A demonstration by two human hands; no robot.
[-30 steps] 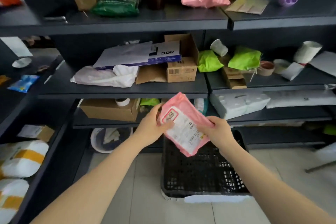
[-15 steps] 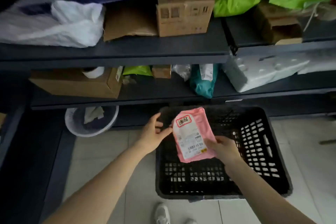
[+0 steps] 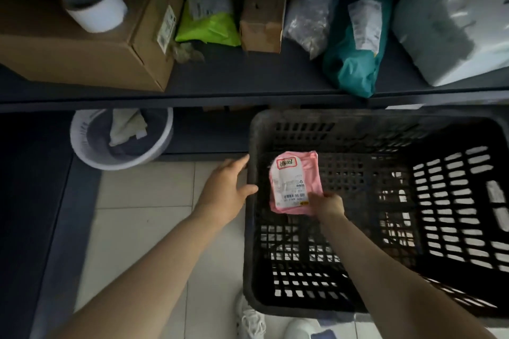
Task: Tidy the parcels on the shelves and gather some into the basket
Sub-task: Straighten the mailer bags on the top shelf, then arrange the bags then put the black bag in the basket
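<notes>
A pink parcel (image 3: 296,183) with a white shipping label lies low inside the black slatted basket (image 3: 385,129) on the tiled floor. My right hand (image 3: 327,204) reaches into the basket and pinches the parcel's lower right corner. My left hand (image 3: 226,187) rests on the basket's left rim, thumb over the edge, holding nothing else. On the low dark shelf (image 3: 248,82) above lie a lime green parcel (image 3: 208,19), a small brown box (image 3: 263,16), a clear grey bag (image 3: 311,14), a teal parcel (image 3: 358,36) and a white bundle (image 3: 454,22).
A large cardboard box (image 3: 82,44) with a white tape roll (image 3: 95,4) on top fills the shelf's left. A white round bin (image 3: 121,137) with paper inside stands under the shelf, left of the basket. My white shoes (image 3: 253,322) show at the basket's near edge.
My head and both hands dropped toward the floor. The pink parcel went from above the basket down into it. My left hand let go of the parcel and moved to the basket's rim.
</notes>
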